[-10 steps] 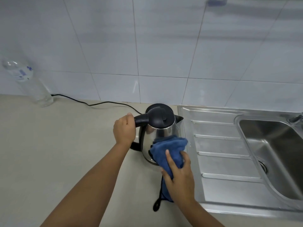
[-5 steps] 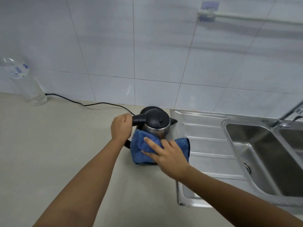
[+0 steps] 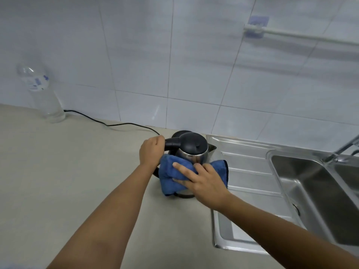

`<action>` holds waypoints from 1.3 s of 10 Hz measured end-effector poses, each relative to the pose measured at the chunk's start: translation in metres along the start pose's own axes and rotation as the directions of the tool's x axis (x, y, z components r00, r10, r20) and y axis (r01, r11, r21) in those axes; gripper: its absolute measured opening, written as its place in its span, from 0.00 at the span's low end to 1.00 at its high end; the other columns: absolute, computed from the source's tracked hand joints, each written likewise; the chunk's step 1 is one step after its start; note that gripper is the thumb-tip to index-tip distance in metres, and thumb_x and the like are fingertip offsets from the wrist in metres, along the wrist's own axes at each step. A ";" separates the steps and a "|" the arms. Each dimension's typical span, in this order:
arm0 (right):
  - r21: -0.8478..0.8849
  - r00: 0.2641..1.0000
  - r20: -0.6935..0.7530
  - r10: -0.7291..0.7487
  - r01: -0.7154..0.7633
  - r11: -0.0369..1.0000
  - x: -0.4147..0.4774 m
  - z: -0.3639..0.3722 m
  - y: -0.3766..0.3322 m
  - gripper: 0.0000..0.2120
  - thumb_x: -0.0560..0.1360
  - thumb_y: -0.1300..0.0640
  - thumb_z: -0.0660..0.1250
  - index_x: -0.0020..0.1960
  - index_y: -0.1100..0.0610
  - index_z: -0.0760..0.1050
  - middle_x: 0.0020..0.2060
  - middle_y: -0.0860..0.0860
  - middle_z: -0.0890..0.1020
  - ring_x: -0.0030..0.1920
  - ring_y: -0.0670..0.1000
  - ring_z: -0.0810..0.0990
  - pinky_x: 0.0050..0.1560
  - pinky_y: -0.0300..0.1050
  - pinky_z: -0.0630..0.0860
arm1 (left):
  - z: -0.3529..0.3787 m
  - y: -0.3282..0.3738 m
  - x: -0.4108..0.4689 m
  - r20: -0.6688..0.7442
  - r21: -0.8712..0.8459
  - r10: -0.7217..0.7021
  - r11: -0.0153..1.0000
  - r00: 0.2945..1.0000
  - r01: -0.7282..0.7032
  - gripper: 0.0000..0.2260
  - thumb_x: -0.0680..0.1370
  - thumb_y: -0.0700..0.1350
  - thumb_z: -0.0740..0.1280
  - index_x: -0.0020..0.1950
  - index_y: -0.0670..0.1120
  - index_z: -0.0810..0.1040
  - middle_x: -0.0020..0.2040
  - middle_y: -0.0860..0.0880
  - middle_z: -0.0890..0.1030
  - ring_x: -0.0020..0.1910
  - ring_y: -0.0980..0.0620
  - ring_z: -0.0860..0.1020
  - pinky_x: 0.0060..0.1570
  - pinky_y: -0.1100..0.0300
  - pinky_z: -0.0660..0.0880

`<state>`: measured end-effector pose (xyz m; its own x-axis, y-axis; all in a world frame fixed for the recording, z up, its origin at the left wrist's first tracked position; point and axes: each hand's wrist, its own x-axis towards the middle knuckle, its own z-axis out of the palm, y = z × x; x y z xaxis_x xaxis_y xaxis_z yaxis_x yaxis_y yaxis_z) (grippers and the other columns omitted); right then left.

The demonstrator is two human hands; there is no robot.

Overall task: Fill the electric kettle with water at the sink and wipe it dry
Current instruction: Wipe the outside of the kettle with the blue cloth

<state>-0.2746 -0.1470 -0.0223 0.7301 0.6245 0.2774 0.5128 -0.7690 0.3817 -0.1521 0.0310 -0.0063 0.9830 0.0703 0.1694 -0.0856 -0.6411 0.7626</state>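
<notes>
Head view: the stainless-steel electric kettle with a black lid [image 3: 191,150] stands on the pale beige bench [image 3: 68,181], just left of the steel sink's ribbed drainboard [image 3: 250,171] and near the white tiled wall.

The likeliest slip from here is the kettle tipping or sliding toward the drainboard if the wiping push outweighs the steadying hold; with water inside, a tilt could spill from the spout. The black power cord [image 3: 116,124] trailing left along the wall could also snag.

The left hand [image 3: 151,150] has its grip wrapped closed round the black handle, forearm reaching in from the near left. The right hand [image 3: 204,183] presses a folded blue microfibre cloth [image 3: 172,177] against the kettle's near side, fingers spread flat over it rather than clenched, forearm coming from the near right.
</notes>
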 end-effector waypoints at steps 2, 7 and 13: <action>0.118 0.999 0.019 0.033 -0.035 0.992 -0.061 0.026 0.018 0.34 0.62 0.56 0.83 0.65 0.43 0.79 0.76 0.49 0.65 0.52 0.59 0.80 0.46 0.53 0.79 | -0.005 0.000 -0.003 0.062 0.295 0.181 0.936 0.982 -0.191 0.04 0.72 0.32 0.61 0.43 0.40 0.73 0.44 0.38 0.80 0.37 0.43 0.68 0.32 0.56 0.57; 0.515 0.085 0.852 0.516 -0.306 -0.801 -0.028 0.039 -0.040 0.33 0.78 0.33 0.59 0.72 0.56 0.72 0.68 0.57 0.77 0.70 0.59 0.73 0.75 0.59 0.65 | 0.002 0.001 -0.004 -0.048 0.212 0.148 0.968 0.988 -0.134 0.11 0.74 0.32 0.59 0.35 0.44 0.64 0.32 0.46 0.68 0.34 0.44 0.65 0.29 0.53 0.50; 0.540 0.258 0.841 0.476 -0.451 -0.710 -0.003 0.072 0.063 0.23 0.81 0.37 0.59 0.59 0.54 0.82 0.52 0.54 0.86 0.55 0.55 0.83 0.60 0.51 0.77 | 0.003 0.004 0.001 -0.086 -0.133 -0.004 0.991 0.996 -0.008 0.17 0.76 0.48 0.50 0.40 0.37 0.71 0.36 0.40 0.77 0.38 0.40 0.74 0.38 0.46 0.71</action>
<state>-0.2114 -0.2072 -0.0627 0.8121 -0.3195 -0.4883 -0.4496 0.1909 -0.8726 -0.1512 0.0266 -0.0051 0.9658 0.1380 0.2197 -0.1142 -0.5342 0.8376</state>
